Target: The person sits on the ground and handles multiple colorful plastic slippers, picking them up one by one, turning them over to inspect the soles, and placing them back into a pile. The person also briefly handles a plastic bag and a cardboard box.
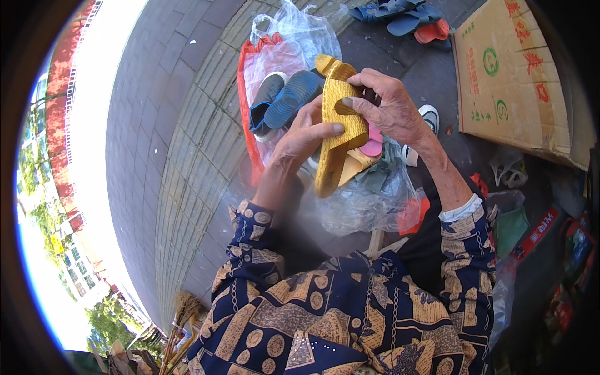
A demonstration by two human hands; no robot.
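Observation:
A yellow slide slipper (349,133) with a woven-textured strap is held up in front of me, tilted on its side. My left hand (309,124) grips it from the left, thumb pressed on the strap. At the upper right, my right hand (391,105) pinches the strap's edge, its thumb at a rounded opening. Beyond the left wrist, a blue ridged shoe sole (293,99) leans against a grey shoe (270,93) with blue trim. Below the slipper, a pale yellow piece of footwear (357,164) and a pink one (372,140) are partly hidden.
Clear plastic bags (300,28) lie ahead, one with a red edge. Blue slippers (410,19) and a red one (431,31) sit at the far right. A printed cardboard box (515,89) stands at right. Straw brooms (185,307) are at lower left on the paved ground (150,136).

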